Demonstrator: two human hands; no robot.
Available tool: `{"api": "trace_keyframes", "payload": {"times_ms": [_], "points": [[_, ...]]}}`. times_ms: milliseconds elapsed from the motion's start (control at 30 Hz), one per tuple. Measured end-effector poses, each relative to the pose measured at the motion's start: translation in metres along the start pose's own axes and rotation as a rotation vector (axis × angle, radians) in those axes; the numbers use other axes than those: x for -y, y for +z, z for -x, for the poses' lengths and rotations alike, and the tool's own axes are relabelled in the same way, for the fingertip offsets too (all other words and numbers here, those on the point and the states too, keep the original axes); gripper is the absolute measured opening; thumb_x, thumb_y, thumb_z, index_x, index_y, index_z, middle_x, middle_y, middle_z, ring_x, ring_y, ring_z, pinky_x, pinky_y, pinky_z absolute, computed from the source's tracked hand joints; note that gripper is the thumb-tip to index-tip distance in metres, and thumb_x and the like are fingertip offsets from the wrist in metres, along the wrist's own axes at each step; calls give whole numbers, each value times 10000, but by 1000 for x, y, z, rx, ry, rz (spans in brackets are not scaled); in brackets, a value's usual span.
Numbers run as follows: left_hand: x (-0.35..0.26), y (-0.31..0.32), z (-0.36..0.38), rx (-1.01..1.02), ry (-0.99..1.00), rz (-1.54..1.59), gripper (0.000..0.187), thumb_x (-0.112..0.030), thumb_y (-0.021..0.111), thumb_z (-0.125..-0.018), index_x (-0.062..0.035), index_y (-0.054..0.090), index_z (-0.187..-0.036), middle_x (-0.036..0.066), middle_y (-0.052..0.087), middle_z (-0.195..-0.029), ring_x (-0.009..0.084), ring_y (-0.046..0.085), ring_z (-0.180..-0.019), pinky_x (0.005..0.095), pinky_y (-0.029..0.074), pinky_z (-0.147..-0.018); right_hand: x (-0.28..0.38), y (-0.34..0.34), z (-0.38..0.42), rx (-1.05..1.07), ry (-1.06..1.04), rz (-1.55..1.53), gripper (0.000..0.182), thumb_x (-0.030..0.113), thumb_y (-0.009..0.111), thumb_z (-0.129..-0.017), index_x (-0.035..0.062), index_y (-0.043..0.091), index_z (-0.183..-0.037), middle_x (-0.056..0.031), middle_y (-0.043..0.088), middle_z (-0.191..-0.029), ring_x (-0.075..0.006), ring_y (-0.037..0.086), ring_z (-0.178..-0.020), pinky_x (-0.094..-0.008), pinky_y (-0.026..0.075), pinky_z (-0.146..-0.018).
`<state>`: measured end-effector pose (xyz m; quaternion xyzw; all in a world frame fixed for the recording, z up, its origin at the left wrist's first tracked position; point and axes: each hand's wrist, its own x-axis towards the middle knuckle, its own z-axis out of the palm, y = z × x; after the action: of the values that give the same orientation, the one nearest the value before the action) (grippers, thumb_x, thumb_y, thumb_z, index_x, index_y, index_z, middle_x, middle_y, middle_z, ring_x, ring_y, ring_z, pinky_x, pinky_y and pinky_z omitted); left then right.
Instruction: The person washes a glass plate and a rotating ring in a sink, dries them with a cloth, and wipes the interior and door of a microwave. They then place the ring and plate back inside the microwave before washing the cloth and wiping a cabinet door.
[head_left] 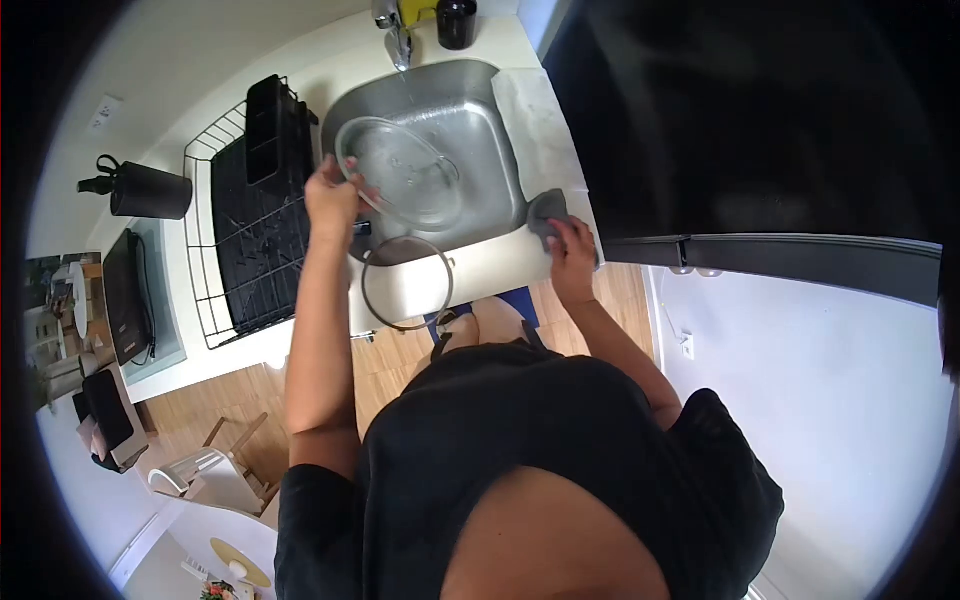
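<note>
My left hand [335, 203] is closed on the near-left rim of a clear glass bowl [405, 180], tilted over the steel sink [480, 140]. On the counter to the right of the sink, my right hand [574, 258] has its fingers on a grey cloth [547, 213]. A round see-through lid [408, 283] with a dark rim is at the sink's front edge, below the bowl; what supports it is not clear. Water runs from the faucet [400, 48] at the back of the sink.
A black wire dish rack [203, 270] stands left of the sink, with a black holder [264, 130] at its sink side. Left of it is a black container [150, 190]. A dark bottle [457, 24] stands behind the sink. A large black panel [740, 120] borders the counter's right.
</note>
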<state>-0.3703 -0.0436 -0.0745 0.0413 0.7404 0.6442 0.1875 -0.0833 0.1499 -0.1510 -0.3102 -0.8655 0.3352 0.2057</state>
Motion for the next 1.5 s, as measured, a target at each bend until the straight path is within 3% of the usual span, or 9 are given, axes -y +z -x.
{"api": "trace_keyframes", "payload": {"times_ms": [267,400,533,667,833,900,1067,1167,1500], "points": [[-4,5,67,56,-112,445,505,91,463,-822,17,380,-1315,123,552,-1156,162,628,-692,235,509,-469,162,7,-48,281,-480,-272,407,264,593,-850,81,546,-1210,-209,368,-1299,-364,427,-1163,-422,331,-991],[-7,-5,79,139,19,517,471,89,447,-831,32,409,-1298,73,570,-1169,68,590,-706,179,459,-480,187,74,-84,324,-705,-242,435,324,445,-920,60,490,-1262,-155,256,-1433,-341,250,-1317,-467,181,-1070],[-38,-13,97,91,33,507,496,102,444,-829,40,365,-1315,127,525,-1233,172,640,-728,252,557,-553,204,88,-129,256,-687,-126,521,400,294,-958,45,422,-1317,-106,229,-1471,-319,184,-1360,-516,101,-1080],[-47,-20,97,90,37,537,509,108,436,-826,36,344,-1322,136,515,-1242,233,653,-726,318,589,-590,170,91,-170,132,-365,81,539,436,293,-943,60,421,-1308,-142,261,-1449,-326,260,-1326,-500,226,-1051],[-34,-28,86,136,-26,573,467,74,426,-845,45,354,-1305,140,517,-1244,264,658,-736,344,595,-615,92,69,-161,223,62,102,520,469,388,-916,-3,537,-1077,-170,619,-991,-336,614,-867,-403,474,-783],[-25,-30,80,151,-37,561,451,45,432,-860,51,348,-1303,147,517,-1244,275,660,-748,354,596,-626,57,70,-161,421,296,-508,469,448,491,-887,7,565,-1027,-113,640,-816,-286,633,-773,-393,493,-754],[-27,-23,72,221,-114,674,472,14,405,-895,21,287,-1351,128,509,-1254,275,658,-735,311,586,-595,92,4,-128,525,425,-1201,410,342,560,-868,34,535,-1137,-130,626,-992,-250,618,-899,-408,485,-845],[-26,-9,63,201,-120,592,471,-28,412,-917,-4,275,-1367,117,531,-1211,252,654,-709,292,578,-572,131,-19,-112,438,340,-1992,520,332,411,-909,7,370,-1312,-202,392,-1334,-323,380,-1245,-511,323,-1033],[-27,58,42,28,-153,660,435,-106,494,-919,-31,370,-1330,52,571,-860,102,510,-513,225,444,-414,187,10,-98,425,360,-1962,515,361,367,-920,7,387,-1294,-196,416,-1305,-315,417,-1206,-495,359,-1010]]}}
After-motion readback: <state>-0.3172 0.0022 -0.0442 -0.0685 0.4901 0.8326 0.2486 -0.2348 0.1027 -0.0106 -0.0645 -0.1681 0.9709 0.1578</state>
